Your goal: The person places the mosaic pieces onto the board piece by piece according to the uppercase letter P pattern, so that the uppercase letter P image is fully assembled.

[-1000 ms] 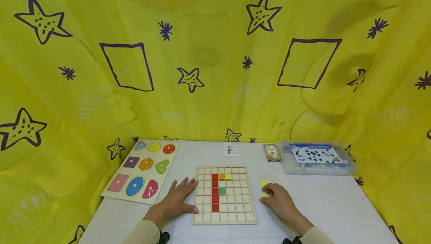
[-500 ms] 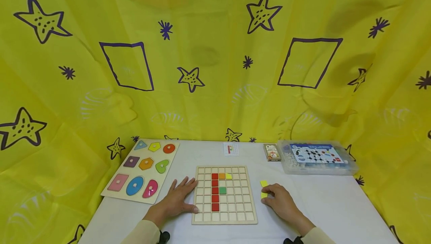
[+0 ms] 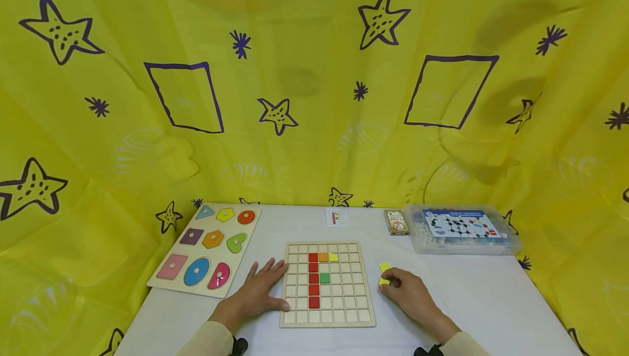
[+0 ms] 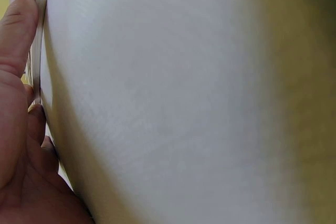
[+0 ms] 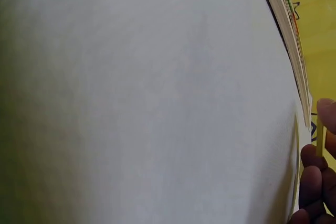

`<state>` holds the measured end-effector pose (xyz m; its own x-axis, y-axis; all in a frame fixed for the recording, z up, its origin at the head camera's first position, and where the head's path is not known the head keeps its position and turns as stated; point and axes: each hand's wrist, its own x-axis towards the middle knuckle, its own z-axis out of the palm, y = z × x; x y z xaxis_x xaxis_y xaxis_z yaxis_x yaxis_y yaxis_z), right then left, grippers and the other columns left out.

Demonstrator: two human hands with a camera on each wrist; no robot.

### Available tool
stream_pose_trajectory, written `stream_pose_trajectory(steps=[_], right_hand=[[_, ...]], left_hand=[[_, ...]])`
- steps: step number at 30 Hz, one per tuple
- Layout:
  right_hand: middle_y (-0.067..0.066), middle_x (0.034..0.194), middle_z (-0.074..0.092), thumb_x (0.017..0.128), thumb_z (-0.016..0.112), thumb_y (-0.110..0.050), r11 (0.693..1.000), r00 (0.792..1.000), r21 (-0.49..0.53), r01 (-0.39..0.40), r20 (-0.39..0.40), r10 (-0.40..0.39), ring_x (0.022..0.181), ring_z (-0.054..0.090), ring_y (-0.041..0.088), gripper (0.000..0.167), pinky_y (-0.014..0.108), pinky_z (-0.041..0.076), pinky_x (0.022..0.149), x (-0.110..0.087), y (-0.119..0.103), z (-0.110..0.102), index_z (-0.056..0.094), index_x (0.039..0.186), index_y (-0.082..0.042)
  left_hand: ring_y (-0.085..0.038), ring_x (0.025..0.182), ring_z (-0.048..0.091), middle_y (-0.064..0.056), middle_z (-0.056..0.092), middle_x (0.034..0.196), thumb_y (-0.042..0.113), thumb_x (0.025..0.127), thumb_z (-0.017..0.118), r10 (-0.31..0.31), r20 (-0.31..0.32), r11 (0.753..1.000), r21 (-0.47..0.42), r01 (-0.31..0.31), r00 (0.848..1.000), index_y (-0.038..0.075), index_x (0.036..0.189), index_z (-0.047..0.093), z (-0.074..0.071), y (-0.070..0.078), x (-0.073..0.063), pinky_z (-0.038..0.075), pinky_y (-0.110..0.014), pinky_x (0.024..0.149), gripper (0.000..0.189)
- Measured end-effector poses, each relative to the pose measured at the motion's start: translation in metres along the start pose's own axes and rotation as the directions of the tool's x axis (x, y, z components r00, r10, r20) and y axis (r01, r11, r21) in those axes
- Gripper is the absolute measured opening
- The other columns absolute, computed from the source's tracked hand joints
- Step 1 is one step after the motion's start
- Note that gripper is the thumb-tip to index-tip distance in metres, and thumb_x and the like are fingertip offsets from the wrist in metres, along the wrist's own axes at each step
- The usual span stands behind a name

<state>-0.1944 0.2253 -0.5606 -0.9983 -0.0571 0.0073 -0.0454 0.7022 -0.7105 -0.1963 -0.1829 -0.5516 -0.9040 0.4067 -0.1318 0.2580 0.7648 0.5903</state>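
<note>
A wooden grid board (image 3: 344, 324) lies flat in the middle of the table. On it are a column of several red tiles (image 3: 314, 290), an orange tile (image 3: 323, 257), a yellow tile (image 3: 333, 257) and a green tile (image 3: 325, 278). My left hand (image 3: 257, 289) rests along the board's left edge, fingers extended and thumb at its lower left side. To the right of the board, my right hand (image 3: 410, 293) pinches a yellow square tile (image 5: 321, 137), seen edge-on in the right wrist view. Another yellow tile (image 3: 384, 266) lies just beyond its fingertips, partly covered by them.
A knobbed shape puzzle (image 3: 222, 252) lies at the left. Behind the board is a small pattern card (image 3: 337, 218) showing a coloured grid. At the back right stand a small card box (image 3: 396, 222) and a clear plastic case (image 3: 464, 230). A yellow curtain (image 3: 314, 83) encloses the table.
The right hand's fingertips have shifted slightly over the lower yellow tile, and less of that tile shows. The left hand, the board and its tiles stay as they were.
</note>
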Motion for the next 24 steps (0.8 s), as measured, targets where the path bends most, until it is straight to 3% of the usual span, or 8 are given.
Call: stream_pose_trajectory(steps=[8, 19, 24], right_hand=[[-0.005, 0.080, 0.062, 0.088, 0.084, -0.011, 0.998, 0.998, 0.061, 0.033, -0.046, -0.030, 0.069, 0.051, 0.006, 0.020, 0.022, 0.044, 0.063, -0.0016, -0.0025, -0.0019, 0.074, 0.105, -0.014], [-0.002, 0.094, 0.073, 0.094, 0.077, -0.007, 0.996, 0.999, 0.082, 0.022, -0.045, -0.019, 0.083, 0.059, 0.008, 0.018, 0.024, 0.052, 0.073, -0.0013, -0.0014, -0.0042, 0.079, 0.112, -0.012], [-0.001, 0.091, 0.071, 0.095, 0.076, -0.007, 0.994, 0.999, 0.110, 0.025, -0.045, -0.020, 0.080, 0.058, 0.007, 0.018, 0.023, 0.050, 0.070, -0.0001, -0.0007, -0.0044, 0.078, 0.112, -0.012]], left_hand=[[-0.042, 0.162, 0.019, -0.014, 0.039, 0.169, 0.050, 0.078, 0.089, 0.002, 0.000, 1.000, -0.004, -0.002, 1.000, 0.009, 0.161, 0.043, 0.0008, 0.0001, -0.0006, 0.000, -0.069, 0.129, 0.104], [-0.042, 0.162, 0.019, -0.013, 0.039, 0.170, 0.049, 0.078, 0.090, -0.004, 0.000, 1.000, -0.010, 0.004, 1.000, 0.010, 0.162, 0.043, 0.0008, 0.0006, -0.0007, 0.000, -0.068, 0.129, 0.104], [-0.042, 0.162, 0.019, -0.013, 0.039, 0.169, 0.049, 0.078, 0.090, -0.006, 0.000, 1.000, -0.009, 0.006, 1.000, 0.010, 0.161, 0.043, 0.0007, 0.0010, -0.0007, 0.000, -0.068, 0.129, 0.104]])
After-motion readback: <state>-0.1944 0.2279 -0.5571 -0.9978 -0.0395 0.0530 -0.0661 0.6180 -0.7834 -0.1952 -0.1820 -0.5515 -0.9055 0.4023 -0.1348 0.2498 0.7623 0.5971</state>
